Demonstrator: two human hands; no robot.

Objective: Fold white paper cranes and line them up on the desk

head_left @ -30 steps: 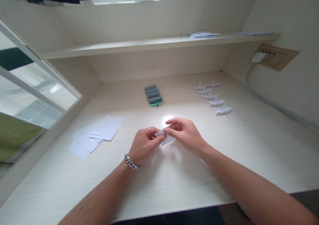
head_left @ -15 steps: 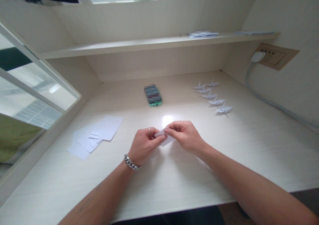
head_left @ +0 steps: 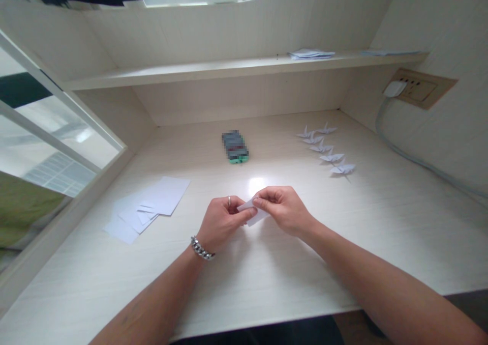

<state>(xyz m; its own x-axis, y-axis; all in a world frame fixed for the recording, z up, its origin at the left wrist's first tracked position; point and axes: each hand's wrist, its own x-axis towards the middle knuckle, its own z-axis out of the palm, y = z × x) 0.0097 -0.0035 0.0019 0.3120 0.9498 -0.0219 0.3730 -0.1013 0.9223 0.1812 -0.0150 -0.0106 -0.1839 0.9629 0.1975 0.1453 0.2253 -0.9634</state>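
Note:
A small folded piece of white paper (head_left: 257, 217) is held between my two hands, just above the middle of the desk. My left hand (head_left: 225, 215), with a ring on one finger and a chain bracelet at the wrist, pinches its left side between thumb and fingers. On the paper's upper right edge, the thumb and fingers of my right hand (head_left: 284, 207) are closed. Parts of the paper are hidden behind the fingers, so its exact folds cannot be made out.
Several loose white sheets (head_left: 152, 202) lie at the left. Several folded paper cranes (head_left: 331, 157) stand in a row at the right. A blurred phone-like object (head_left: 235, 146) rests toward the back. Papers (head_left: 311, 54) lie on the shelf (head_left: 198, 72). A plug cable (head_left: 415, 157) runs down the right wall.
Hardly anything differs. Both hands keep their grip on the folded paper in nearly the same place, and the whole view has shifted very slightly.

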